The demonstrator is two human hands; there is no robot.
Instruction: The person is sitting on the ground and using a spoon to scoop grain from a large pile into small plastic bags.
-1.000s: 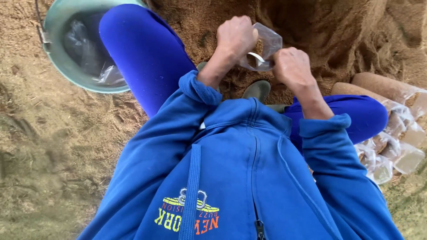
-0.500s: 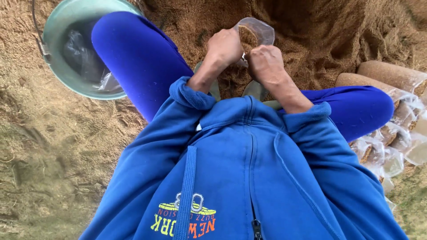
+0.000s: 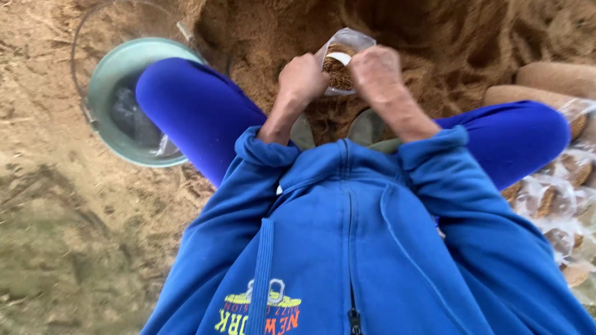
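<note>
I crouch in a blue hooded jacket and blue trousers over a heap of brown sawdust-like material. Between my hands is a clear plastic bag, mouth upward and partly filled with the brown material. My left hand grips the bag's left rim. My right hand grips its right rim, fingers curled over the edge. The bag rests against the heap in front of my knees.
A pale green metal bucket with a wire handle and crumpled plastic inside stands at my left knee. Several filled, tied plastic bags are stacked at the right. Sandy ground lies to the left.
Both hands with the bag have shifted a little left and lower toward the heap; the bag's mouth now faces up between them. The view has tilted, showing more of the bucket.
</note>
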